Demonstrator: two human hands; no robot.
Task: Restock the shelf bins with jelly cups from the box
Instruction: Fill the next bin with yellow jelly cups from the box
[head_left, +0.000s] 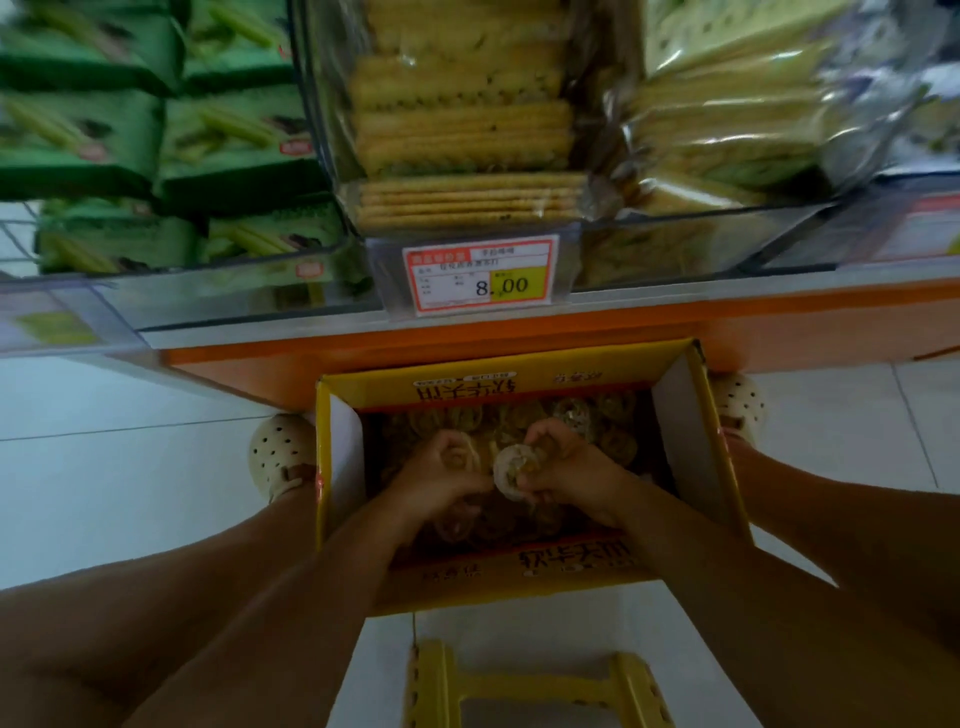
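Clutching round jelly cups (511, 470), left hand (441, 470), right hand (569, 467), yellow cardboard box (467, 387)

The box (524, 574) is matt printed cardboard; the jelly cups (511, 470) look glossy plastic. Far shelf bins (649, 249) are clear, shiny plastic, cracker wrappers (727, 119) glossy film. Floor tiles (104, 467) are smooth, glossy. The near stool (519, 688) is plastic.

yellow box (524, 388), green packets (83, 140), orange shelf base (467, 345), cream dotted clogs (283, 452)
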